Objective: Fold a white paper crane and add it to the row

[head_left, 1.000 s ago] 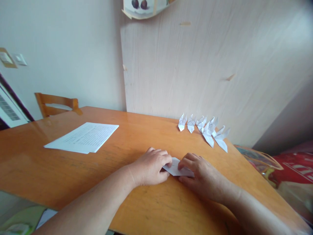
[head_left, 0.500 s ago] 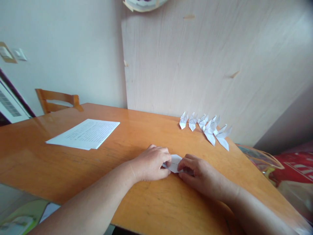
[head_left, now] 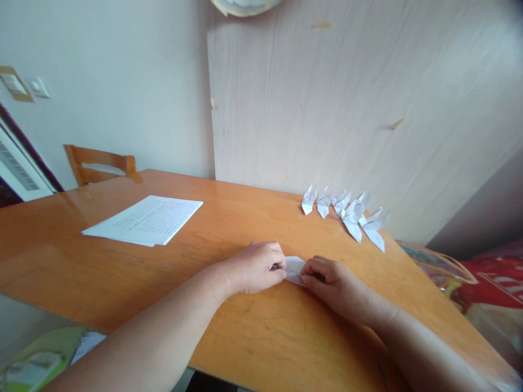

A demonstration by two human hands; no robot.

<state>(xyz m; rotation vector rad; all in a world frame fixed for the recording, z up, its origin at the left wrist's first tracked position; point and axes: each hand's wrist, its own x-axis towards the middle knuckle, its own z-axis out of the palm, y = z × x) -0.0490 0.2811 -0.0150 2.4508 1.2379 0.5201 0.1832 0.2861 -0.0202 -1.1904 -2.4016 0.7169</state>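
- The stack of sheets (head_left: 143, 220), printed with lines of text, lies flat on the brown wooden desk (head_left: 245, 337); the places below are told from this stack as the person sees it.
- The folded paper (head_left: 293, 267), small and white, is on the desk, to the right of the stack and nearer the person. It lies between the two hands, its ends partly hidden by fingers.
- The left hand (head_left: 261, 268), to the right of the stack and nearer the person, has its fingers curled in and pinches the left end of the folded paper between thumb and fingers.
- The right hand (head_left: 333, 283), farther to the right of the stack, pinches the other end of the folded paper, thumb below and bent fingers above.
- Five paper birds (head_left: 352, 223), white with raised points, stand in a group well to the right of the stack, close to the desk's right edge; some overlap.
- A wooden chair (head_left: 102, 159) is behind the stack, at the desk's far edge.
- A pale board (head_left: 294, 109) rises behind the desk, beyond and to the right of the stack.
- A red object (head_left: 498, 280) with pale marks is far right of the stack, past the desk's edge.
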